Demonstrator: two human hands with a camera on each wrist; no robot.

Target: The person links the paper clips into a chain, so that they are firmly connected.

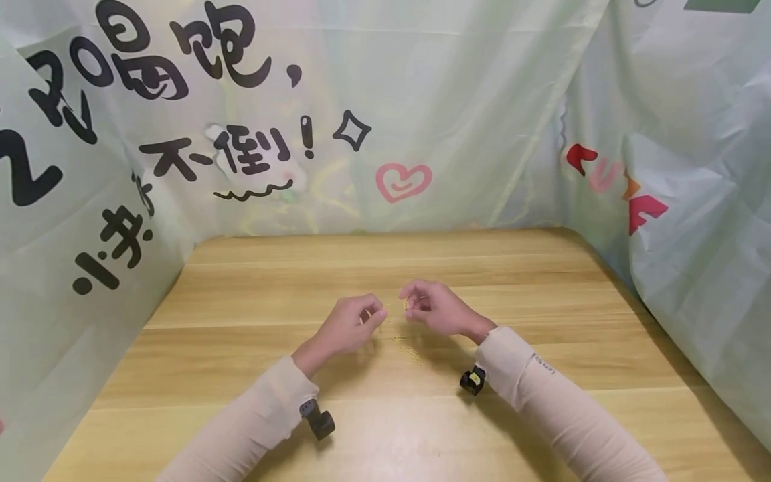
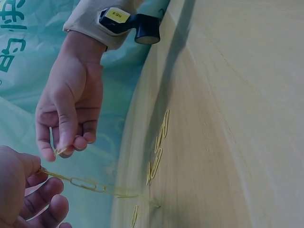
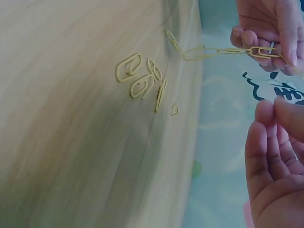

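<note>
Over the middle of the table my left hand pinches the end of a chain of linked yellow paper clips. The chain hangs from its thumb and fingertips towards the tabletop, seen also in the right wrist view. Facing it a short gap away, my right hand pinches a single yellow paper clip between thumb and fingers; in the right wrist view the fingers hide that clip. Several loose yellow paper clips lie on the wood below the hands.
The wooden table has pale fabric curtains with black lettering at its back and sides. A small black camera sits on the left wrist, another black camera on the right one.
</note>
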